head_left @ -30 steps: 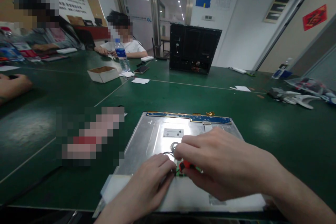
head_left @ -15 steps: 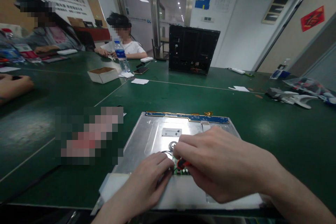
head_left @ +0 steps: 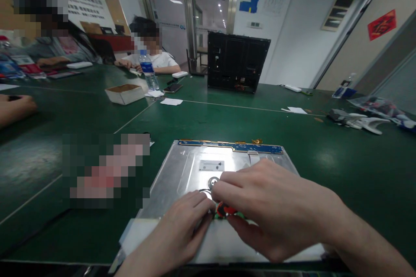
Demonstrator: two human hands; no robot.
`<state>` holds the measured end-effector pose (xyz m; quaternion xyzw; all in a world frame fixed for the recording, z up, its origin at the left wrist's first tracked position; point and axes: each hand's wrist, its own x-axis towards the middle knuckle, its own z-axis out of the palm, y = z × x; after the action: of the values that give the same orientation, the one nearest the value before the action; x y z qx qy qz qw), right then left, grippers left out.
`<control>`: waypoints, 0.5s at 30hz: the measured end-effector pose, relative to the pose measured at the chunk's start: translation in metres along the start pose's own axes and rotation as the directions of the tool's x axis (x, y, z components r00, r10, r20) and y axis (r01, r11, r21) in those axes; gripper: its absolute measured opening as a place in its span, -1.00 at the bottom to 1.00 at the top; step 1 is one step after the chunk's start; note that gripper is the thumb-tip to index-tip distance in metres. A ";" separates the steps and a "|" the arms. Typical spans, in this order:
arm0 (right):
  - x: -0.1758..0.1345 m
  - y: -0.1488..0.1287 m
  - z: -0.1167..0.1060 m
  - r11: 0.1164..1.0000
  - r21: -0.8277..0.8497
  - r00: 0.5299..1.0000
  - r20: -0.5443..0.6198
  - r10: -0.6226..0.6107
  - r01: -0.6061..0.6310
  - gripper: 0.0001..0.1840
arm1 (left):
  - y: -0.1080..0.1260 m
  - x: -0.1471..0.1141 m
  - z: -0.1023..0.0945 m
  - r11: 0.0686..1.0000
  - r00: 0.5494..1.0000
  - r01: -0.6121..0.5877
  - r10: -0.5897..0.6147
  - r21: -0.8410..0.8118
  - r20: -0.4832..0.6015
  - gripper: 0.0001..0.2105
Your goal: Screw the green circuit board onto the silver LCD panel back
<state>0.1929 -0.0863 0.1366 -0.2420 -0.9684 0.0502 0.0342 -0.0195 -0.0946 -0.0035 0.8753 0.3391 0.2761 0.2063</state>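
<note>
A silver display panel (head_left: 173, 171) lies back side up in front of me, with a blue circuit strip (head_left: 208, 143) along its far edge. Near its front edge, a small green circuit board (head_left: 239, 214) is mostly covered by my hands. My right hand (head_left: 269, 207) is closed around a red-and-black screwdriver (head_left: 222, 209), most of which the fingers hide. Close against it, my left hand (head_left: 182, 225) has its fingers drawn together at the board, and what they pinch is hidden. A dark thin wire (head_left: 204, 190) loops beside the round metal disc (head_left: 212, 183).
Beyond the panel stand a black casing (head_left: 238, 62), an open cardboard box (head_left: 125, 94) and a water bottle (head_left: 148, 71). Grey-and-white parts (head_left: 354, 120) lie at right. Co-workers sit across the green table (head_left: 247, 121); another person's hand (head_left: 16, 108) rests at left.
The screwdriver's red part shows more and has turned slightly between my right fingers. My right hand has shifted a little toward me. The view has moved slightly.
</note>
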 end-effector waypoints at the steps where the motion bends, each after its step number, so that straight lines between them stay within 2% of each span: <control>1: 0.000 0.000 0.000 1.000 0.005 1.000 -0.001 -0.001 0.001 -0.84 | 0.000 0.000 0.000 1.000 1.000 0.003 -0.003 0.000 0.004 -0.83; 5: 0.000 0.002 0.005 0.999 -0.033 0.999 -0.034 0.017 -0.018 -0.94 | 0.002 0.000 -0.001 1.000 1.000 0.017 -0.017 0.006 0.021 -0.84; 9: 0.000 0.004 0.006 0.996 -0.075 0.998 -0.040 0.042 -0.045 -0.83 | 0.001 0.000 -0.001 1.000 0.999 0.016 -0.016 -0.002 0.039 -0.82; 13: 0.000 0.003 0.003 0.999 -0.029 1.000 -0.019 0.019 -0.020 -0.91 | 0.000 0.001 -0.001 1.000 0.999 0.011 -0.011 -0.004 0.036 -0.83; 15: 0.000 0.002 0.002 1.000 -0.018 1.000 -0.016 0.010 -0.010 -0.88 | 0.000 0.001 -0.001 1.000 0.999 0.015 -0.014 -0.003 0.041 -0.85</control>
<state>0.1935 -0.0849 0.1347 -0.2475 -0.9673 0.0397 0.0393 -0.0195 -0.0942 -0.0027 0.8779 0.3408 0.2574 0.2165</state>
